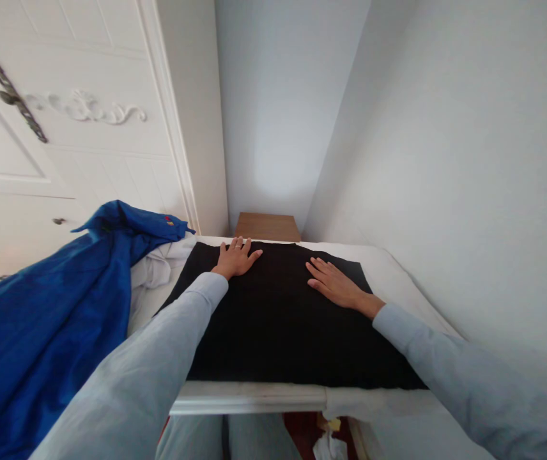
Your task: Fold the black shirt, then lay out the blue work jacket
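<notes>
A black cloth (283,332) lies spread flat over a white-covered table (254,397). My left hand (238,257) rests palm down near the cloth's far left edge, fingers spread, with a ring on one finger. On the far right part of the same cloth, my right hand (335,282) lies flat with its fingers stretched out to the left. Neither hand grips anything. The cloth's near edge runs close to the table's front edge.
At the left, a blue garment (86,281) drapes over white fabric (153,271). A white wardrobe (86,160) stands behind it. Beyond the table is a brown wooden piece (268,226), and a grey wall (475,179) borders the right. Crumpled white material (330,446) lies below.
</notes>
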{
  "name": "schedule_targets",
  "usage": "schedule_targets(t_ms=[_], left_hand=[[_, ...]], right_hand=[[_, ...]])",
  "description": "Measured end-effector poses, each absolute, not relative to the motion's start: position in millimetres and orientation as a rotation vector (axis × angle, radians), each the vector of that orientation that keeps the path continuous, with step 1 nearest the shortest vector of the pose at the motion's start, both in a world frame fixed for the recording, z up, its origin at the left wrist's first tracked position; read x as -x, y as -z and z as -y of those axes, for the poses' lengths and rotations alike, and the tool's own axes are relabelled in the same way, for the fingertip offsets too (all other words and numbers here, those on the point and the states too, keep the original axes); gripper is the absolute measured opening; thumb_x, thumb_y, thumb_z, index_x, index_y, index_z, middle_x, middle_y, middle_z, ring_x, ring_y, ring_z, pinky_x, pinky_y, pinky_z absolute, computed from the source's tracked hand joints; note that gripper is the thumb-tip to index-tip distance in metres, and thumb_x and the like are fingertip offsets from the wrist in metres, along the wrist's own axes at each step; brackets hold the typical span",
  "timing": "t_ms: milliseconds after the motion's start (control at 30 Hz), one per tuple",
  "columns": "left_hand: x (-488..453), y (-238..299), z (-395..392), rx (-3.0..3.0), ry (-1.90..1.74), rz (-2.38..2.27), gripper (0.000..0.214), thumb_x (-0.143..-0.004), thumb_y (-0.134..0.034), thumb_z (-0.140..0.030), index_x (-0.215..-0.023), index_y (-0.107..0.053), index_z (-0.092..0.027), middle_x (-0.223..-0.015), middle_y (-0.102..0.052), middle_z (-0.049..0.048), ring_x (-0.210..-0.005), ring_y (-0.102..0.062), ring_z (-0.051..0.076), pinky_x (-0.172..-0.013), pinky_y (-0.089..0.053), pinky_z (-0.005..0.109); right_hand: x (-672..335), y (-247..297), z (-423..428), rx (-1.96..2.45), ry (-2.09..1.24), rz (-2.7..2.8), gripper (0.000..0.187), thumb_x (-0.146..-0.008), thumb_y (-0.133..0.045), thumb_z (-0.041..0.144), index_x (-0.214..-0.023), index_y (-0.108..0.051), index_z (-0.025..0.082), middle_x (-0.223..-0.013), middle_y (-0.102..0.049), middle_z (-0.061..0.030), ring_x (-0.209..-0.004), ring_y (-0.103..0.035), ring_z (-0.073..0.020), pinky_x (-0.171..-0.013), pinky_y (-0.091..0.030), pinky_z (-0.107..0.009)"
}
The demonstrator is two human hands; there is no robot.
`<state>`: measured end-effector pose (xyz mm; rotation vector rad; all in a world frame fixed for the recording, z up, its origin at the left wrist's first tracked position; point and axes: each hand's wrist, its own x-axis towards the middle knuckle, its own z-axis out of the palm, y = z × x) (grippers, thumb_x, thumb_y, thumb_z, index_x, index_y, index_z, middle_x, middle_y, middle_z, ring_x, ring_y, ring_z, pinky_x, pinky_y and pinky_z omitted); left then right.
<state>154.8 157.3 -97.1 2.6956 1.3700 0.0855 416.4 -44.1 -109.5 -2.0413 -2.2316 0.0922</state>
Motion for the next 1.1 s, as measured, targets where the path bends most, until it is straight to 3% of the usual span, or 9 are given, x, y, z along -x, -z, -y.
schedule_targets(t_ms=[133, 400, 567, 667, 900, 1000, 1100], left_hand=[[-154, 98, -158, -2.699, -0.087, -1.363, 0.082, -0.096, -0.010, -0.068, -0.159, -0.023, -0.017, -0.165, -0.020, 0.0147, -0.153, -0.013, 0.032, -0.119, -0.014, 0.061], [-155, 101, -156, -2.725, -0.185, -1.355, 0.080, -0.097, -0.014, -0.066, -0.157, -0.026, -0.014, -0.163, -0.026, 0.0178, -0.152, -0.019, 0.034, -0.118, -0.018, 0.063], [-149, 93, -140, -2.821, -0.677, -1.272, 0.060, -0.103, -0.020, -0.046, -0.146, -0.044, -0.012, -0.151, -0.046, 0.0187, -0.142, -0.039, 0.029, -0.115, -0.033, 0.047], [-141, 85, -124, -2.972, -0.707, -1.053, 0.054, -0.103, -0.022, -0.042, -0.139, -0.052, -0.015, -0.146, -0.052, 0.0163, -0.138, -0.044, 0.029, -0.113, -0.034, 0.045], [-105, 84, -74, -3.071, -0.356, -0.635, 0.069, -0.101, -0.023, -0.060, -0.154, -0.036, -0.019, -0.164, -0.026, 0.0115, -0.152, -0.021, 0.024, -0.121, -0.019, 0.040], [-81, 90, -67, -3.005, -0.097, -0.651, 0.074, -0.099, -0.022, -0.065, -0.156, -0.032, -0.019, -0.164, -0.024, 0.0129, -0.153, -0.018, 0.024, -0.123, -0.014, 0.043], [-55, 94, -70, -2.958, -0.073, -0.779, 0.073, -0.099, -0.022, -0.065, -0.157, -0.031, -0.020, -0.164, -0.023, 0.0124, -0.153, -0.016, 0.025, -0.122, -0.013, 0.046]], right_hand=[[-448, 115, 65, 2.186, -0.082, 2.082, 0.076, -0.099, -0.017, 0.067, -0.157, -0.032, 0.022, -0.164, -0.026, -0.0101, -0.152, -0.019, -0.0297, -0.122, -0.019, -0.054], [-456, 120, 71, 2.258, -0.015, 1.997, 0.083, -0.098, -0.016, 0.069, -0.155, -0.036, 0.013, -0.163, -0.028, -0.0157, -0.152, -0.020, -0.0297, -0.123, -0.018, -0.051], [-459, 125, 69, 2.221, 0.007, 2.014, 0.078, -0.098, -0.017, 0.069, -0.156, -0.035, 0.020, -0.163, -0.030, -0.0131, -0.151, -0.022, -0.0297, -0.121, -0.021, -0.055], [-459, 125, 69, 2.236, 0.012, 2.006, 0.079, -0.097, -0.017, 0.070, -0.156, -0.035, 0.019, -0.163, -0.030, -0.0135, -0.151, -0.022, -0.0295, -0.122, -0.022, -0.054], [-459, 123, 67, 2.277, -0.020, 2.029, 0.084, -0.097, -0.014, 0.069, -0.156, -0.033, 0.011, -0.163, -0.027, -0.0180, -0.151, -0.021, -0.0308, -0.121, -0.022, -0.053], [-463, 126, 65, 2.271, -0.008, 2.038, 0.081, -0.098, -0.016, 0.068, -0.156, -0.032, 0.015, -0.163, -0.028, -0.0161, -0.151, -0.023, -0.0306, -0.121, -0.023, -0.054], [-467, 129, 63, 2.271, 0.011, 2.030, 0.078, -0.097, -0.017, 0.067, -0.156, -0.033, 0.018, -0.163, -0.029, -0.0138, -0.151, -0.024, -0.0305, -0.121, -0.023, -0.054]])
